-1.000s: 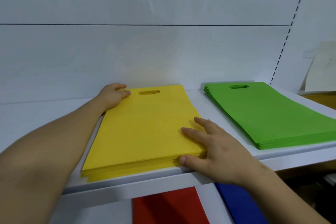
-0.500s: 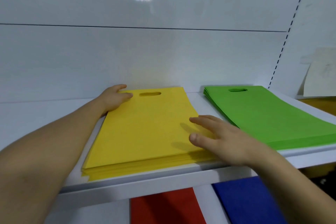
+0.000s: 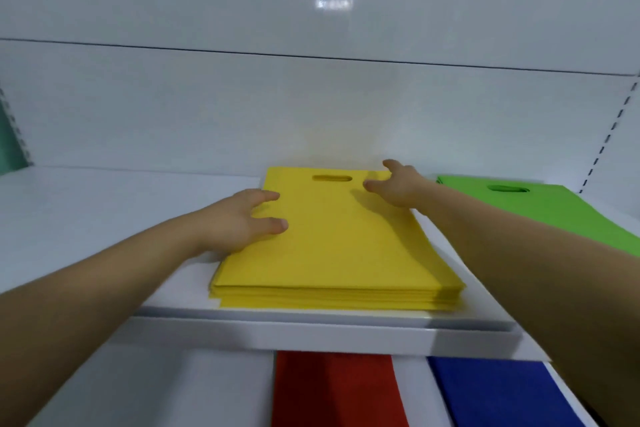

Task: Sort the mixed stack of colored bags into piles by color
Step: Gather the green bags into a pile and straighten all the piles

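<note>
A pile of yellow bags [image 3: 343, 246] lies on the upper white shelf [image 3: 325, 326], handle cut-out at the far end. My left hand [image 3: 242, 222] rests against the pile's left edge, fingers spread and lying on the top bag. My right hand [image 3: 398, 184] touches the far right corner of the pile near the cut-out, fingers loosely extended. A pile of green bags [image 3: 540, 211] sits to the right on the same shelf. Below, a red pile [image 3: 332, 392] and a blue pile [image 3: 495, 395] lie on the lower shelf.
A white back wall panel [image 3: 311, 107] stands right behind the piles. A perforated upright [image 3: 609, 139] runs up at the far right. The shelf surface stretches bare to the left of the yellow pile.
My right hand has moved from the pile's near right corner to its far right corner. My left hand has slid from the far left corner toward me along the left edge. The view has shifted left.
</note>
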`<state>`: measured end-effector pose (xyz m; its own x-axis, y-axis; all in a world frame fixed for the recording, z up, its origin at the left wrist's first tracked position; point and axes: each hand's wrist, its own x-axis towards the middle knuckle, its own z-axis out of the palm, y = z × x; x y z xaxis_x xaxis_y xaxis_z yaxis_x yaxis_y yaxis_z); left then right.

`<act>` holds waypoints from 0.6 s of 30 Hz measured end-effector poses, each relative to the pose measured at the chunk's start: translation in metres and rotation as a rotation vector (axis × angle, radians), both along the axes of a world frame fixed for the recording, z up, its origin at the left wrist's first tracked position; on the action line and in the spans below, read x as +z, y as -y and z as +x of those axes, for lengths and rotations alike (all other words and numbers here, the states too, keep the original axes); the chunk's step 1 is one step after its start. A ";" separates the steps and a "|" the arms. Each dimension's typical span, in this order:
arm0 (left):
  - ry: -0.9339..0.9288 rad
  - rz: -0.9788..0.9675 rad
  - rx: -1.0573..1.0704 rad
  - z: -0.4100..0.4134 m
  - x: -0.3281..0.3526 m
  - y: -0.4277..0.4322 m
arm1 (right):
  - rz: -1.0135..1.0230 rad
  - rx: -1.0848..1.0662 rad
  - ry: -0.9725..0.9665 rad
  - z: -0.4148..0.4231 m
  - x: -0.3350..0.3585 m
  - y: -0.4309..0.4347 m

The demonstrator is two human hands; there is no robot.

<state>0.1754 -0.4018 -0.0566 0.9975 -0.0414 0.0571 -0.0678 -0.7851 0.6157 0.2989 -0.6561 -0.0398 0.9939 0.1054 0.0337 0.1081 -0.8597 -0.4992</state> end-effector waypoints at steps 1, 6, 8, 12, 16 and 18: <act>-0.010 0.016 -0.012 -0.007 -0.002 0.002 | -0.007 0.004 -0.002 0.003 -0.002 -0.007; -0.025 0.014 -0.008 -0.023 -0.008 0.011 | -0.174 0.013 -0.052 0.007 -0.012 -0.026; -0.016 0.038 -0.006 -0.029 -0.005 0.012 | -0.182 0.011 -0.050 0.009 -0.012 -0.025; -0.071 0.199 -0.095 -0.054 0.006 0.019 | -0.165 -0.005 -0.028 0.016 -0.010 -0.022; -0.153 0.427 -0.177 -0.069 0.003 0.030 | -0.195 0.000 -0.025 0.022 -0.012 -0.020; -0.131 0.451 -0.171 -0.068 0.000 0.032 | -0.222 -0.002 0.021 0.024 -0.012 -0.019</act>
